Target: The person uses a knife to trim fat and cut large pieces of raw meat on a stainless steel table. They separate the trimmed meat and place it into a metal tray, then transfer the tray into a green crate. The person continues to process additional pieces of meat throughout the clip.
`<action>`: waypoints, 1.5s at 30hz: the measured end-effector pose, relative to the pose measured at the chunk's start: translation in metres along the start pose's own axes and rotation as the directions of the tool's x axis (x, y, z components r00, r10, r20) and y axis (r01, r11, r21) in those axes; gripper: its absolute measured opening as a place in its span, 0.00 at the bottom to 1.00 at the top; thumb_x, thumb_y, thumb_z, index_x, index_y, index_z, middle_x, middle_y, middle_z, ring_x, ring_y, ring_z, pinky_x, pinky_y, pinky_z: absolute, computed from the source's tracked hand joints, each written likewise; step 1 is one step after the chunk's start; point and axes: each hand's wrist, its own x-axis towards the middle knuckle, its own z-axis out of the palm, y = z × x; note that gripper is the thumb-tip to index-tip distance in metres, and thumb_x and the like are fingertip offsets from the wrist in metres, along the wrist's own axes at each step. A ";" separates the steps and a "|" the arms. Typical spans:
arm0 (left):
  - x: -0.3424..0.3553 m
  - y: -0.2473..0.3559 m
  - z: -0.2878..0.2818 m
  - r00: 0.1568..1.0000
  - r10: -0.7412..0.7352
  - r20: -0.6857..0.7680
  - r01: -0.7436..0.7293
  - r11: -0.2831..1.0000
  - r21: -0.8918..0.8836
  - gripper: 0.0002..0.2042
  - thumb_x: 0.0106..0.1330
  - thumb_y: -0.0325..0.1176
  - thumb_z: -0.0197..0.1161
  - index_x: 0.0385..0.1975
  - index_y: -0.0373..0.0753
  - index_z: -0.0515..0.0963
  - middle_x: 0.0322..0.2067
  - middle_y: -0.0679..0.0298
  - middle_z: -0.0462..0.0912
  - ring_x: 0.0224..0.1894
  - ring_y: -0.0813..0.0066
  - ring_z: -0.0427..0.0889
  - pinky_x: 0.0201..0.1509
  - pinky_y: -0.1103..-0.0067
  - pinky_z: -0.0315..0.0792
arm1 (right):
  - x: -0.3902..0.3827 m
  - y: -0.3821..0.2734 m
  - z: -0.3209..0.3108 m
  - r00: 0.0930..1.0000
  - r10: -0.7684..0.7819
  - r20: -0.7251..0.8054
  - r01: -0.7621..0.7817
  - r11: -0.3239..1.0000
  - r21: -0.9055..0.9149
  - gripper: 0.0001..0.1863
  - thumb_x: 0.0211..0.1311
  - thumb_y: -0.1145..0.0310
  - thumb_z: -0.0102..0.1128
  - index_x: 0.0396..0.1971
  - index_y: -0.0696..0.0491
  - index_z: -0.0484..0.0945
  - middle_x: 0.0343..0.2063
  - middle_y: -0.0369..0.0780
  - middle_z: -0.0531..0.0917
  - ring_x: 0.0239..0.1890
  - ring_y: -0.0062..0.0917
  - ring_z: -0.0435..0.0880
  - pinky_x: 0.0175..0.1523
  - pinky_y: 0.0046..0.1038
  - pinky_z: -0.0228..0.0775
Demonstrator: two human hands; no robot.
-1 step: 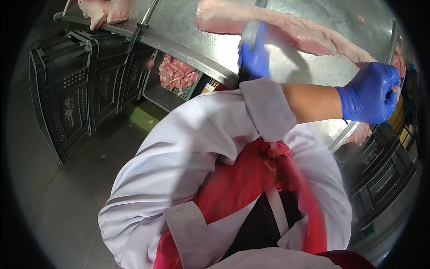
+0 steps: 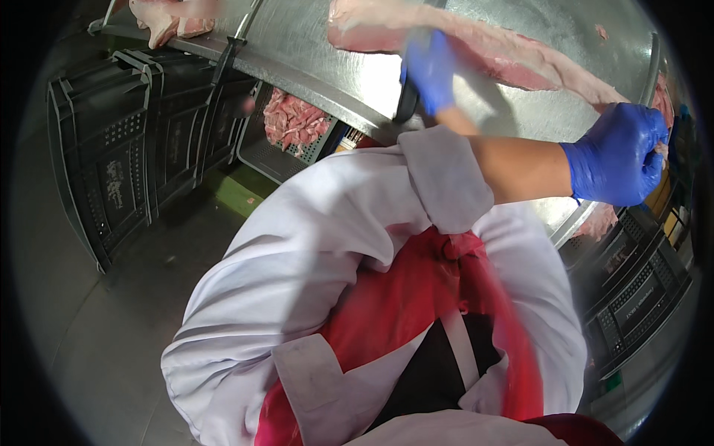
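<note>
My arms are crossed. My left hand, in a blue glove, reaches over to the right and is closed in a fist around the thin end of a long strip of pale, fatty meat; a pinkish bit shows past the fingers. My right hand, also blue-gloved and blurred, comes from under the left forearm. It is closed on a black-handled knife at the near edge of the strip. The blade is mostly hidden or smeared. The strip lies across the steel table.
A second black-handled knife rests at the table's left edge, near pale meat pieces. Black crates stand at left, others at lower right. A crate of meat trimmings sits below the table's front edge.
My right hand has shifted slightly right, and its wrist now shows beyond the left forearm. My left hand has moved a touch to the right, still closed.
</note>
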 end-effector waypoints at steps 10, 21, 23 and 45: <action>0.036 0.041 -0.005 1.000 0.013 -0.004 -0.013 0.992 -0.127 0.04 0.49 0.23 0.60 0.19 0.34 0.71 0.18 0.52 0.76 0.22 0.54 0.79 0.24 0.66 0.70 | 0.020 -0.012 0.049 0.996 0.044 0.079 -0.039 0.998 -0.056 0.35 0.66 0.65 0.50 0.71 0.47 0.50 0.24 0.42 0.83 0.22 0.26 0.81 0.31 0.30 0.78; 0.100 0.087 -0.030 0.993 -0.014 0.116 0.031 0.989 -0.144 0.05 0.48 0.25 0.61 0.24 0.36 0.72 0.18 0.57 0.74 0.22 0.62 0.78 0.25 0.70 0.67 | 0.023 0.009 0.109 0.963 0.078 0.256 0.018 0.936 -0.352 0.24 0.68 0.56 0.52 0.60 0.52 0.67 0.24 0.46 0.83 0.24 0.31 0.84 0.32 0.37 0.77; 0.104 0.088 -0.022 0.984 -0.026 0.179 0.057 0.983 -0.173 0.05 0.50 0.25 0.61 0.25 0.36 0.72 0.19 0.57 0.74 0.23 0.64 0.77 0.26 0.71 0.67 | 0.007 0.043 0.115 0.976 0.095 0.197 -0.014 0.926 -0.377 0.23 0.69 0.54 0.51 0.54 0.55 0.70 0.24 0.46 0.84 0.24 0.34 0.85 0.33 0.39 0.77; 0.091 0.148 -0.111 0.826 -0.128 0.549 0.111 0.992 0.064 0.08 0.68 0.31 0.61 0.41 0.35 0.76 0.28 0.67 0.75 0.28 0.81 0.72 0.32 0.82 0.66 | -0.151 -0.047 -0.142 0.803 -0.080 0.590 0.221 0.960 -0.171 0.45 0.65 0.68 0.52 0.78 0.42 0.40 0.25 0.42 0.84 0.19 0.29 0.81 0.34 0.32 0.77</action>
